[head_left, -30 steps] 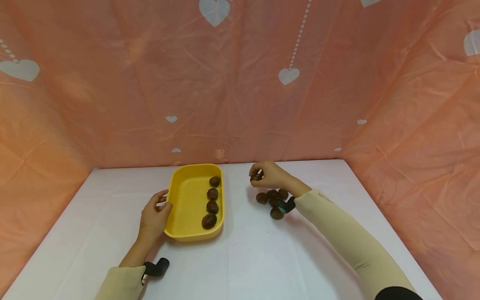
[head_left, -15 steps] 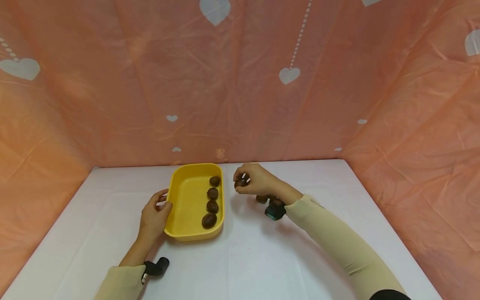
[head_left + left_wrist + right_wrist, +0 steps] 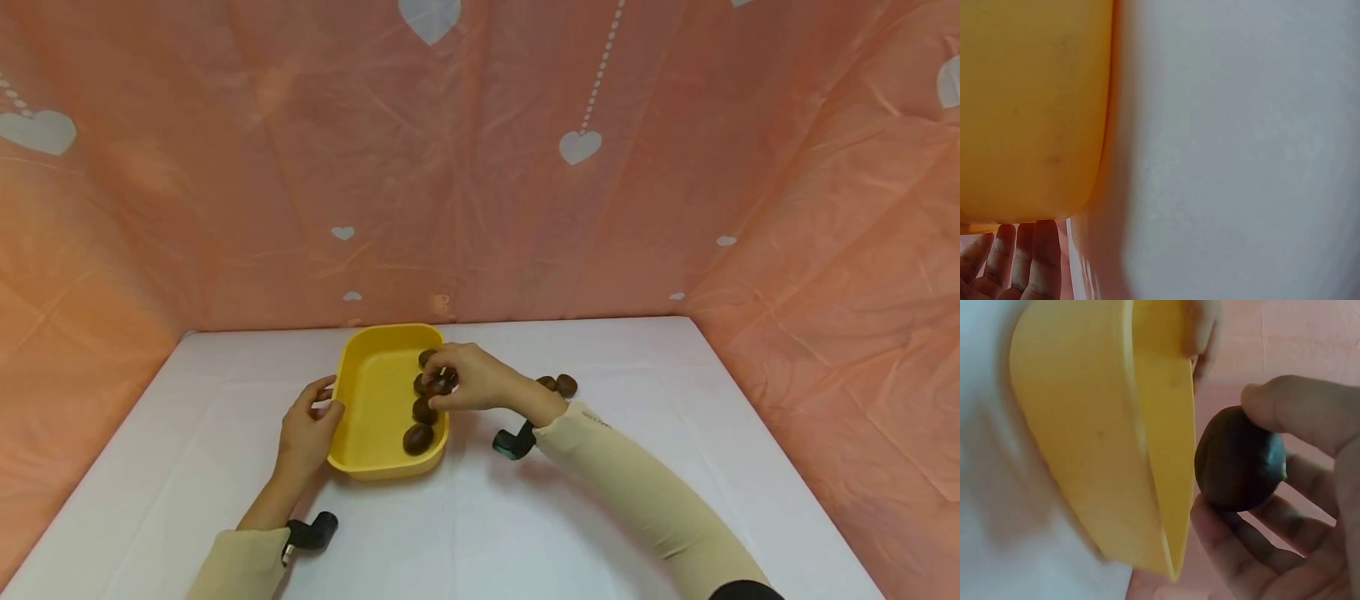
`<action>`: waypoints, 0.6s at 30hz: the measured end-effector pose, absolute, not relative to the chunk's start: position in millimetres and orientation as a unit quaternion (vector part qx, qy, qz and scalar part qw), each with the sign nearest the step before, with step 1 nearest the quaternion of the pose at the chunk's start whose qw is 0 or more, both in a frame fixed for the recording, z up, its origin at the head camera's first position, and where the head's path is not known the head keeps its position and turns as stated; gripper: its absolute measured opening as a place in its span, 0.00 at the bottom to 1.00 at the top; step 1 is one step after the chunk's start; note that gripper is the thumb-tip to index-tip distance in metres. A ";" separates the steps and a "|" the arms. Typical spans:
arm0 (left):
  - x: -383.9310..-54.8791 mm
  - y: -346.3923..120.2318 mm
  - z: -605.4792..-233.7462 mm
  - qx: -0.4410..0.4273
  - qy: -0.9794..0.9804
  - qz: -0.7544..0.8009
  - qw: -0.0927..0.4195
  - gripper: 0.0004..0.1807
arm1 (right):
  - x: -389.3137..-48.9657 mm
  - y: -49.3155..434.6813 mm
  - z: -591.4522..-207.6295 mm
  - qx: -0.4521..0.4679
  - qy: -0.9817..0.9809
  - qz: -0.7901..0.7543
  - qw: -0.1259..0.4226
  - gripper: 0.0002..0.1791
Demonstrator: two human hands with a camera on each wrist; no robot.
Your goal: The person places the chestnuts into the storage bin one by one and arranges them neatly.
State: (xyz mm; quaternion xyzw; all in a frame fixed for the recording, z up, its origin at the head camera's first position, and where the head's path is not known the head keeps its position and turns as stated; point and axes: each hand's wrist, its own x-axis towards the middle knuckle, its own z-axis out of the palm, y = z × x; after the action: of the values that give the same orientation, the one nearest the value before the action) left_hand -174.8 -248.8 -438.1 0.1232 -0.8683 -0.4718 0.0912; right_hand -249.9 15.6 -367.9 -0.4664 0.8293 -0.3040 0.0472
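A yellow plastic tray (image 3: pixel 367 425) stands on the white table, with a row of several dark brown chestnuts (image 3: pixel 417 439) along its right side. My left hand (image 3: pixel 306 429) grips the tray's left rim; its fingers (image 3: pixel 1046 259) reach the outer wall in the left wrist view. Over the right rim, my right hand (image 3: pixel 483 379) pinches one glossy chestnut (image 3: pixel 1238 459) between thumb and fingertips. In the head view that chestnut overlaps the row, and the hand partly covers the far chestnuts.
To the right, loose chestnuts (image 3: pixel 566 385) lie on the white tablecloth (image 3: pixel 450 542), partly hidden by the right wrist. An orange curtain (image 3: pixel 487 208) with pale hearts rises behind the table and along its sides.
My right hand has carried its chestnut leftward from above the loose pile to over the tray's right rim. The left hand and tray have stayed in place.
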 end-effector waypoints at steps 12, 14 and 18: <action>-174.4 -247.0 -436.5 0.125 -0.865 -0.478 0.083 0.25 | -233.7 -26.8 -390.9 -0.494 0.830 -0.248 0.073 0.15; -174.4 -246.9 -436.5 0.127 -0.865 -0.479 0.080 0.25 | -232.4 -31.5 -394.2 -0.496 0.830 -0.245 0.078 0.15; -174.8 -246.6 -437.1 0.129 -0.863 -0.482 0.078 0.25 | -230.8 -38.8 -399.5 -0.496 0.833 -0.233 0.080 0.14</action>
State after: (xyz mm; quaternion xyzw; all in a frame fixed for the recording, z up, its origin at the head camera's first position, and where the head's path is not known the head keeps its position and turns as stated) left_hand -174.8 -246.6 -437.1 0.1288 -0.8631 -0.4821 0.0780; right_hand -230.8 -38.8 -399.5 -0.4962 0.8326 -0.2328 0.0798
